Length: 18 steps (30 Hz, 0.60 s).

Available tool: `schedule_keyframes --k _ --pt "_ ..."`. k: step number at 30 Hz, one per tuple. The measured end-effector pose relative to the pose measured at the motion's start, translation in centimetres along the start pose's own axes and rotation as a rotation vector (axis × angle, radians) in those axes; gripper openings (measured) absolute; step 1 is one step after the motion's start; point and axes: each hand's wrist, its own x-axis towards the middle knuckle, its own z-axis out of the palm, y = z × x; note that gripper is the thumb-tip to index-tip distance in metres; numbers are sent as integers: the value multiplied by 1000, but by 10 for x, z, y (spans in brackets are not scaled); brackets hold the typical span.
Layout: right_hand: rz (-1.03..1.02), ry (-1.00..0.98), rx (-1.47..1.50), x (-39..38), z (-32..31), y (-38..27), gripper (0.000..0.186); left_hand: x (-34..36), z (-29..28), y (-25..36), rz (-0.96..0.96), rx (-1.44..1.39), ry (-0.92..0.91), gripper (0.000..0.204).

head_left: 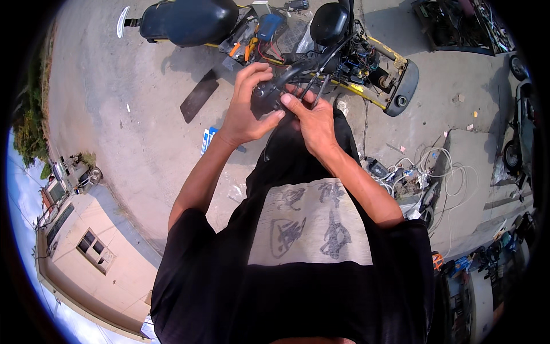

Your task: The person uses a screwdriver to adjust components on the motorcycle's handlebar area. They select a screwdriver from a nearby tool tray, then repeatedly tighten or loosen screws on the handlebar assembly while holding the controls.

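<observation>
In front of me stands a partly stripped scooter with a yellow frame, its black handlebar reaching toward my hands. My left hand curves around the left side of a dark part by the handlebar end, thumb and fingers apart. Opposite it, my right hand is closed, with its thumb pressed over the fingers next to the black cables. Whatever my right fingers hold is dark and mostly hidden by the hand. My black-trousered leg shows just below both hands.
A black seat tops the scooter's rear. Orange-handled tools and a blue device lie on its middle. Bare wiring shows at the front. A dark flat board lies on the ground; coiled pale cable sits at right.
</observation>
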Motion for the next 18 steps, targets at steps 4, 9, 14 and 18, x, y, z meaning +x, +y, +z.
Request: schedule_keyframes --k 4,9,14,18 --pt "-36 -3 -8 0 -2 1 39 -1 -9 -10 -193 -232 -63 66" --pt "1 -11 44 1 -10 12 37 0 -8 -3 -480 -559 -22 52" --pt "51 -24 71 5 -20 16 36 1 -9 -6 -474 -607 -41 50" --pt "97 -43 53 4 -25 12 37 0 -10 -7 -443 -664 -13 50"
